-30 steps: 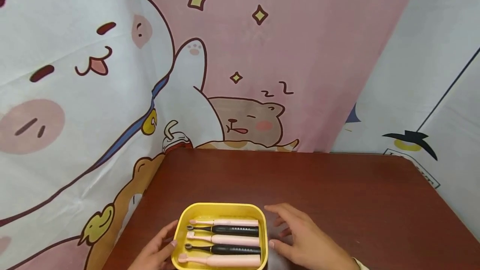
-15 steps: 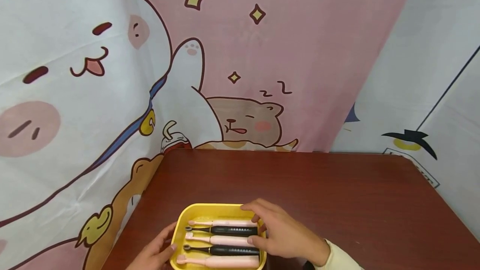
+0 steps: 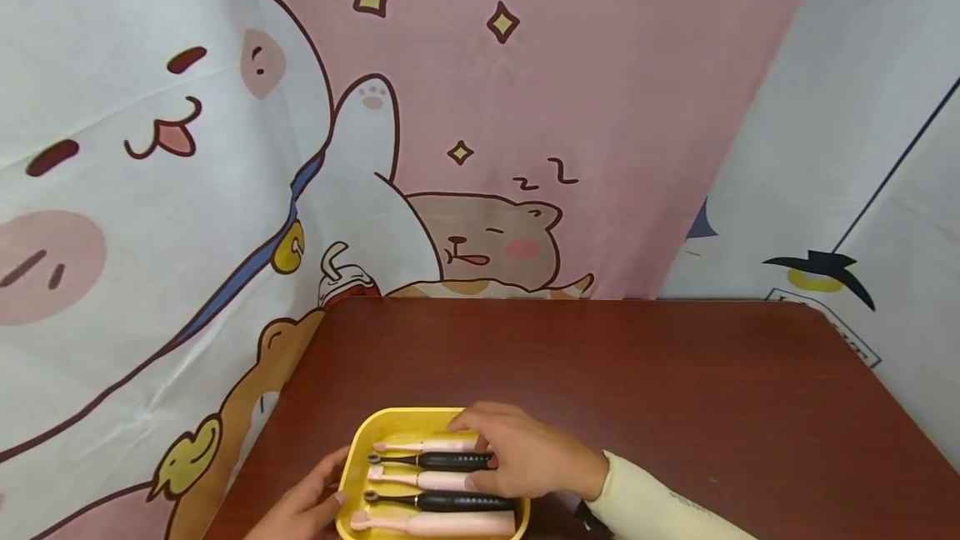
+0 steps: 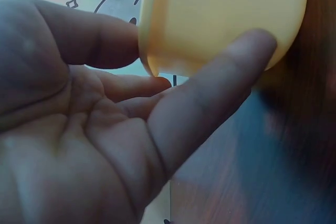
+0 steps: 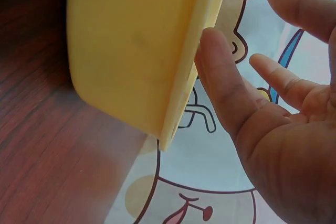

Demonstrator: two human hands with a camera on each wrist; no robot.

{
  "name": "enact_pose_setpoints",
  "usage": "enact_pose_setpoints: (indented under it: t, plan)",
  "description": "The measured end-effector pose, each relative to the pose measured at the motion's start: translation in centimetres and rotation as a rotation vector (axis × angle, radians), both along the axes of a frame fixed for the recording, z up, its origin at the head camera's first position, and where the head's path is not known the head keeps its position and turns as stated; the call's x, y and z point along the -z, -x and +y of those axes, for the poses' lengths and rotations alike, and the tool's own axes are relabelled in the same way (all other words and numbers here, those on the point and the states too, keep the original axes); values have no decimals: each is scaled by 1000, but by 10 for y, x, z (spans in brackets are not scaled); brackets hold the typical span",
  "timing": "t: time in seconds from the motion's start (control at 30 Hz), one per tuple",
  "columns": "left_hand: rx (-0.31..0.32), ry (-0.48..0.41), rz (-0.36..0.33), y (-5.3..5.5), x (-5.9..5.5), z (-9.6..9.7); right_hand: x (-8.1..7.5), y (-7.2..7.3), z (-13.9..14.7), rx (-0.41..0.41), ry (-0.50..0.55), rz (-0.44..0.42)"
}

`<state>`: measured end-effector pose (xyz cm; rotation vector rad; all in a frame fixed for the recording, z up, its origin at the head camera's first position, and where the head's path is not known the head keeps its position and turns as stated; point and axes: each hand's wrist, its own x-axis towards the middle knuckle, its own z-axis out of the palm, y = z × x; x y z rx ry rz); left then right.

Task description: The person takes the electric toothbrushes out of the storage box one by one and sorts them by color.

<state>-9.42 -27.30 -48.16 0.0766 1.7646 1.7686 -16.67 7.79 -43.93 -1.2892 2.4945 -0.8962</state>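
A wall cloth [image 3: 637, 107] fills the background, pink and white, printed with a big white animal [image 3: 217, 215] on the left and a sleeping bear [image 3: 498, 244] beside it. In front of it stretches a dark reddish-brown table [image 3: 637, 373]. At the table's near edge sits a yellow box [image 3: 342, 515] with rounded corners, its open top facing up, between the person's two hands. The right hand [image 3: 532, 458], below a pale cream sleeve [image 3: 652, 490], reaches over the box's right end with its fingers spread wide; whether the fingertips touch anything inside cannot be told. The left hand [image 3: 309, 500] rests against the outside of the left wall, the thumb laid along the yellow side and a finger meeting the rim, with a wide gap between them. Inside the box five electric toothbrushes lie in a row, heads to the left: nearest the person a pink brush [image 3: 442, 523], then a black brush [image 3: 468, 502], a second pink brush [image 3: 427, 481], a second black brush [image 3: 446, 462] and the farthest pink brush [image 3: 435, 446]. The right hand hides the right ends of the three farther ones.
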Motion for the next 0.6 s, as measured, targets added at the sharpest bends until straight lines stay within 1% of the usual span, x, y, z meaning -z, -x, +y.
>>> enact_pose_setpoints:
  t: [0.2, 0.4, 0.53, 0.6]
  plan:
    - [8, 3, -13, 2, -2, -1, 4, 10, -11, -36, -13, -9]
    - [4, 12, -16, 2, -2, 0, 6, 15, -22, -53, -90, 13]
    - [7, 10, -8, 2, -1, 0, 5, 13, -29, -86, -139, -68]
    - [6, 15, -3, 2, -1, 0, 5, 11, -31, -106, -154, -90]
